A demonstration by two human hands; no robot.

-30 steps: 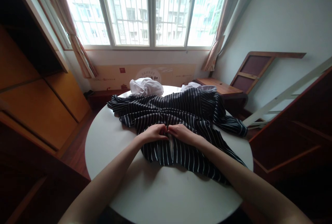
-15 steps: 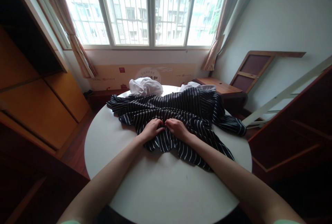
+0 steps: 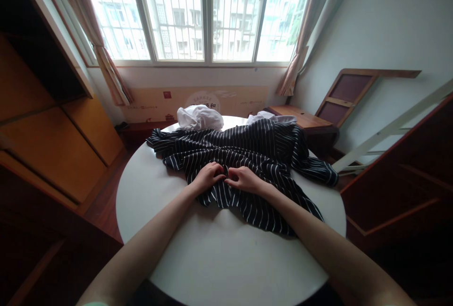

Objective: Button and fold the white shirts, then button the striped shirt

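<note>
A black garment with white stripes (image 3: 247, 143) lies spread and rumpled across a round white table (image 3: 226, 254). A sleeve of it hangs toward the table's right edge. My left hand (image 3: 208, 177) is closed on the cloth near the middle of its front part, fingers curled. Close beside it, my right hand (image 3: 245, 179) pinches the same striped cloth with thumb and fingers. The fingertips of both hands almost meet, and what lies right between them is too small to make out.
Two white cloth bundles, one at back left (image 3: 200, 118) and one at back right (image 3: 271, 118), lie behind the garment. A wooden side table (image 3: 300, 116) and a folded wooden frame (image 3: 348, 91) stand at right. Orange cabinets (image 3: 53, 148) line the left.
My right hand has shifted slightly, its thumb now lower and the wrist turned a little. My left hand and the garment stay nearly as they were.
</note>
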